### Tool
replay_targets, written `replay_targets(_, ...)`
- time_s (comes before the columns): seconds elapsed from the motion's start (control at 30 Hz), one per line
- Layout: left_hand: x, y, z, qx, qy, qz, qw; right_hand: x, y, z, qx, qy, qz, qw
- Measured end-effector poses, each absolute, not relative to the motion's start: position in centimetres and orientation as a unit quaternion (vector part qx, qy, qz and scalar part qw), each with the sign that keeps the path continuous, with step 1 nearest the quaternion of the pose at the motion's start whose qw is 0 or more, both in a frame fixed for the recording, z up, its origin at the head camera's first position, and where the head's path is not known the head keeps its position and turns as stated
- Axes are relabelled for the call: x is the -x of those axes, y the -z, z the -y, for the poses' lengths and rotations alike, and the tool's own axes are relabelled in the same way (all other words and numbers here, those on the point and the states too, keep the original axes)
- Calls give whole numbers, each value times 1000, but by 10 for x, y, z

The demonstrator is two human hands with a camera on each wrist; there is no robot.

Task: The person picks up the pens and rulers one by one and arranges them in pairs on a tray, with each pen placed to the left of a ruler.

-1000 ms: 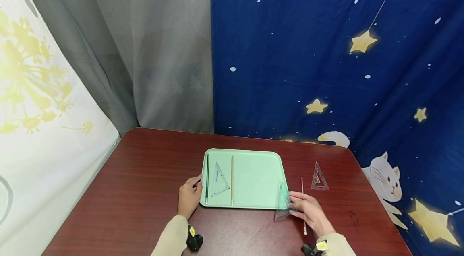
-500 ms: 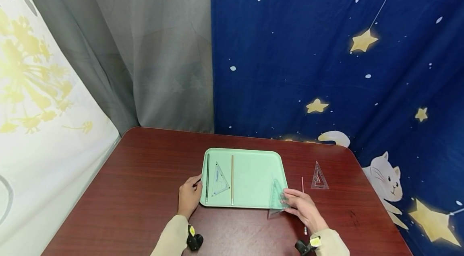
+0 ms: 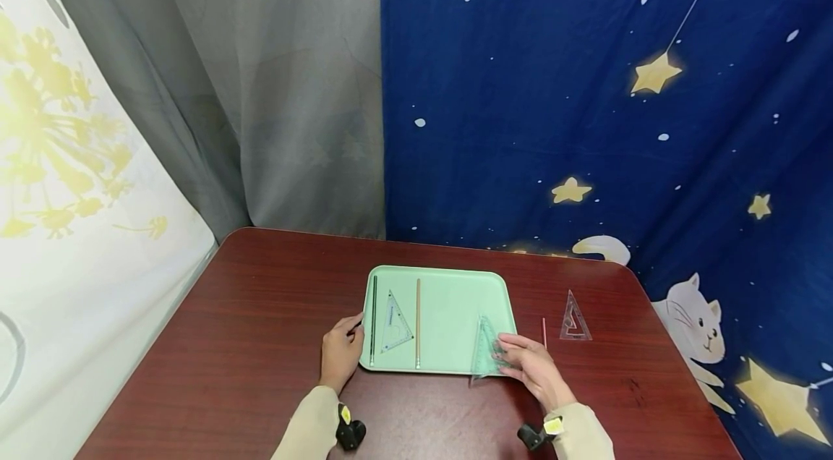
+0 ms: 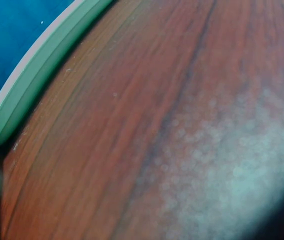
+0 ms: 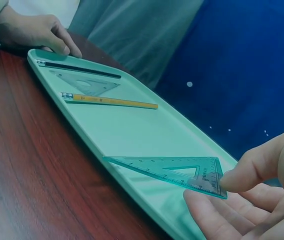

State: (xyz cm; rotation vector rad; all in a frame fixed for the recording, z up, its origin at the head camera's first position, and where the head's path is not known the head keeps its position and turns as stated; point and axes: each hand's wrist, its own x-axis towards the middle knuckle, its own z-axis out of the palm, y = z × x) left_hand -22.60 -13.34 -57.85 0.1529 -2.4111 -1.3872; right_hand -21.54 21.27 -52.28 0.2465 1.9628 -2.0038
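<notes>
My right hand (image 3: 535, 367) pinches a clear green set square (image 5: 187, 172) by its short side, between thumb and fingers. It is held tilted above the right part of a pale green tray (image 3: 455, 315), overlapping the near rim in the head view. At the tray's left rim, my left hand (image 3: 341, 353) grips the edge; the left wrist view barely catches its fingers. Inside the tray lie a dark pencil (image 3: 374, 319), a clear set square (image 3: 395, 326) and a yellow pencil (image 5: 112, 101), the pencils roughly parallel with the set square between them.
Right of the tray, a red pencil (image 3: 544, 330) lies on the brown table (image 3: 286, 301), partly hidden by my right hand. Beyond it is another clear set square (image 3: 575, 322). Grey and blue curtains (image 3: 481, 120) hang behind the table's far edge.
My right hand has moved left with the green set square, from the tray's right edge to over its right part. My left hand has stayed at the left rim.
</notes>
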Motion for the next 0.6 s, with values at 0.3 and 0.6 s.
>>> replay_targets(0.3,226,579,134,-54,497,849,170,221,525,-203,-83,701,-690,161)
replay_targets(0.6,227,582,133,-57,495,849,177,228,530,-191,-97,705,-688,141)
